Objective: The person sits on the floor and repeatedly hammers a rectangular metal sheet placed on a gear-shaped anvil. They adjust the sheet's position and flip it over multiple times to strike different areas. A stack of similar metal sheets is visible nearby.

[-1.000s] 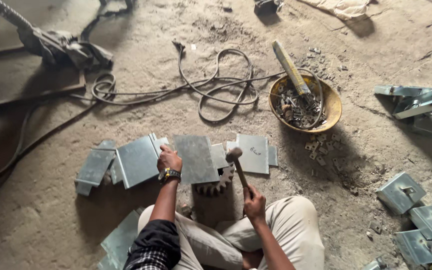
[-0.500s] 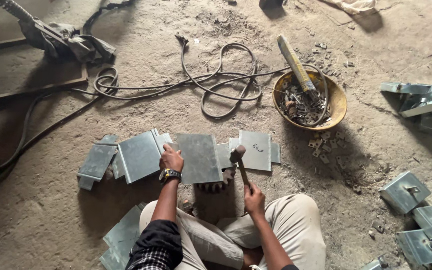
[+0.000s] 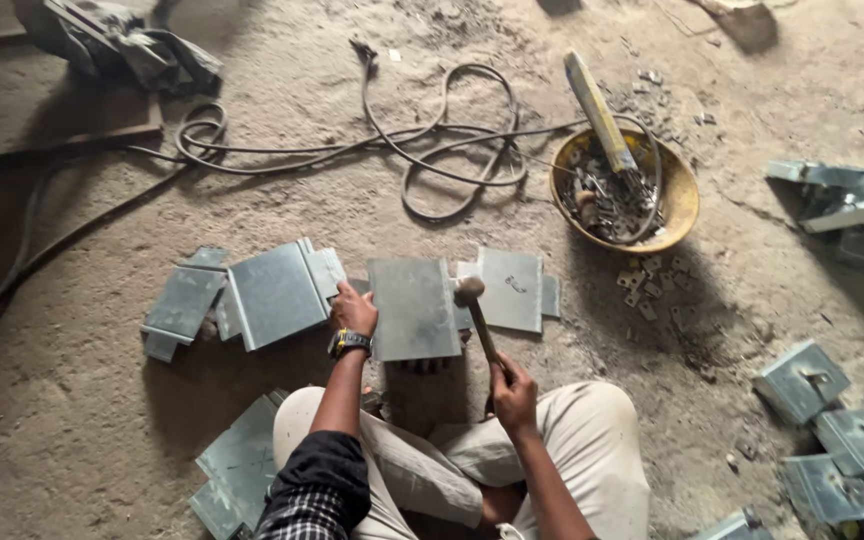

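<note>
Left hand (image 3: 355, 310): fingers curled over the left edge of a grey sheet-metal plate (image 3: 414, 308), pressing it flat on the dusty floor
Right hand (image 3: 513, 392): fist wrapped round the wooden handle of a hammer (image 3: 476, 312), whose head sits at the plate's right edge
Beyond the hammer head: another flat plate (image 3: 512, 288), partly overlapped
Left of the left hand: a heap of bent plates (image 3: 270, 294)
Far ahead of the right hand: a yellow bowl (image 3: 680, 196) of small metal bits, and a looped cable (image 3: 452, 150)
Right of the right hand: folded brackets (image 3: 800, 380), well apart
</note>
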